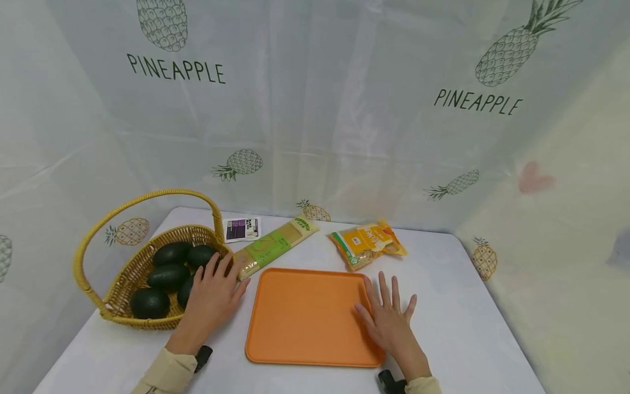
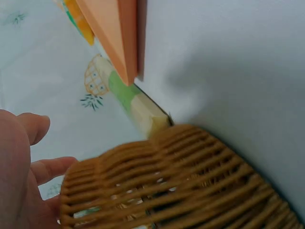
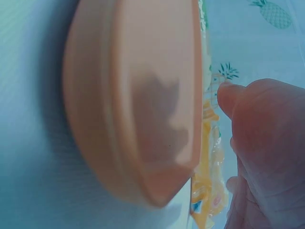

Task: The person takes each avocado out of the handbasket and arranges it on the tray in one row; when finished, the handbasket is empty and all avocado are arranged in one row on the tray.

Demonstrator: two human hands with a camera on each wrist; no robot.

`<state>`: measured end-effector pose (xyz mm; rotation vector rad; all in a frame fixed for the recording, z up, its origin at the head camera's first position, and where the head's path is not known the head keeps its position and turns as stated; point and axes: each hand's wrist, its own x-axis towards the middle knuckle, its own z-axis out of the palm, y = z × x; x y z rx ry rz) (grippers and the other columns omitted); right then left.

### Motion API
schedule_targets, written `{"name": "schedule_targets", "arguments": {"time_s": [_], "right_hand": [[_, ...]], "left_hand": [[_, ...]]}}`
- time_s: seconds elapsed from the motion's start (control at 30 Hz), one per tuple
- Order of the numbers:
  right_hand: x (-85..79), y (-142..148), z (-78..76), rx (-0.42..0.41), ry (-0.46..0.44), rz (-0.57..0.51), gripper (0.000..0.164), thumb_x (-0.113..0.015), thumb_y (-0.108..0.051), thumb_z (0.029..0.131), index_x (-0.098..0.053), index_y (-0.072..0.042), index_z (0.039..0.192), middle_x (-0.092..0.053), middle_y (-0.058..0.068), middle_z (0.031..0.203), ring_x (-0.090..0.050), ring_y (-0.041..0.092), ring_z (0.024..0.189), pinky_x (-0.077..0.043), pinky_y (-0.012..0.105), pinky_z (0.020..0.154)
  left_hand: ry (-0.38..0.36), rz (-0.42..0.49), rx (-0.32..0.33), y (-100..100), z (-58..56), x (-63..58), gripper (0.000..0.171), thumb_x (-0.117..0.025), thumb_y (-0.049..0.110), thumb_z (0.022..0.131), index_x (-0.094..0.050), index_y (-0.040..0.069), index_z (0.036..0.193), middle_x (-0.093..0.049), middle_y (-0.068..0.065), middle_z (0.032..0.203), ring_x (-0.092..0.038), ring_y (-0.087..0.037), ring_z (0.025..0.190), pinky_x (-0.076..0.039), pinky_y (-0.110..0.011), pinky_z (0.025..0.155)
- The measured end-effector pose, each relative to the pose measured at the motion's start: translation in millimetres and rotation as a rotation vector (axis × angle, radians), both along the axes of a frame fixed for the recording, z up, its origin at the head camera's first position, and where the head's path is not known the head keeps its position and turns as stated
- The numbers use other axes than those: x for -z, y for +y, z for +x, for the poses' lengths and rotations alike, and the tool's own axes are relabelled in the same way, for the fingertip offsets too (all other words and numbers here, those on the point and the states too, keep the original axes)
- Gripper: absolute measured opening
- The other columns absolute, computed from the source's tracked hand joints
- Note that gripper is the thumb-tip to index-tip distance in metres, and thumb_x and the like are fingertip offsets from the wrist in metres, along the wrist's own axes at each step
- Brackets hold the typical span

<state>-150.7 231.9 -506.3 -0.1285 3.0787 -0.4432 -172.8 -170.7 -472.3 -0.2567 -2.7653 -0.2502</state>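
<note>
My left hand (image 1: 213, 293) is over the right side of a yellow wicker basket (image 1: 143, 323), fingers loosely extended toward the avocados (image 1: 168, 277) inside. Several dark green avocados lie in it, one partly hidden by the hand. In the left wrist view, the fingers (image 2: 55, 169) reach over the basket's woven wall (image 2: 190, 181). My right hand (image 1: 391, 323) hovers with spread fingers at the right edge of an orange tray (image 1: 310, 317) that holds nothing. From the right wrist, the hand (image 3: 271, 143) appears above the tray's rim (image 3: 114, 119), gripping nothing.
Behind the tray lie a long green-labelled noodle pack (image 1: 275, 246) and a yellow-orange food bag (image 1: 366, 243). A small purple and white packet (image 1: 242, 229) sits near the basket, whose tall handle (image 1: 147, 198) arches upward. Pineapple-print sheeting (image 1: 315, 109) surrounds the white table (image 1: 458, 306).
</note>
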Motion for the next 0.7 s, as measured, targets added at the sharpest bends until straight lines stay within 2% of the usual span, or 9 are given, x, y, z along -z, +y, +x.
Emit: {"name": "schedule_targets", "arguments": {"time_s": [0.17,0.37,0.57,0.7], "right_hand": [[0.3,3,1.5,0.019,-0.034,-0.008,0.078,-0.052,-0.054,0.109,-0.019,-0.023,0.173,-0.001,0.019,0.181,0.010,0.052,0.165,0.018,0.088,0.115],[8.4,8,2.3,0.032,-0.056,-0.001,0.077,-0.048,-0.057,0.110,-0.020,-0.024,0.173,0.002,0.019,0.181,0.012,0.052,0.165,0.021,0.088,0.114],[11.7,12,3.5,0.038,-0.046,-0.001,0.077,-0.048,-0.059,0.109,-0.022,-0.023,0.173,-0.001,0.020,0.181,0.011,0.052,0.165,0.021,0.088,0.114],[12.8,14,4.9,0.050,-0.064,0.009,0.078,-0.046,-0.063,0.109,-0.021,-0.024,0.173,-0.001,0.020,0.181,0.012,0.051,0.165,0.019,0.088,0.115]], "left_hand": [[-0.005,0.012,-0.012,-10,3.3,-0.5,0.056,-0.065,0.035,0.106,-0.055,0.011,0.156,-0.056,-0.027,0.154,-0.048,-0.053,0.145,-0.043,-0.078,0.111],[-0.022,0.044,-0.034,-22,9.2,-2.3,0.054,-0.062,0.033,0.108,-0.055,0.008,0.155,-0.056,-0.028,0.153,-0.048,-0.054,0.143,-0.043,-0.079,0.110],[-0.026,0.062,-0.041,-31,9.7,-1.3,0.055,-0.061,0.034,0.109,-0.053,0.007,0.156,-0.055,-0.030,0.153,-0.048,-0.057,0.142,-0.043,-0.081,0.107],[-0.053,0.092,-0.046,-36,10.7,-3.1,0.054,-0.059,0.034,0.110,-0.053,0.004,0.155,-0.055,-0.033,0.152,-0.047,-0.060,0.142,-0.043,-0.081,0.107]]}}
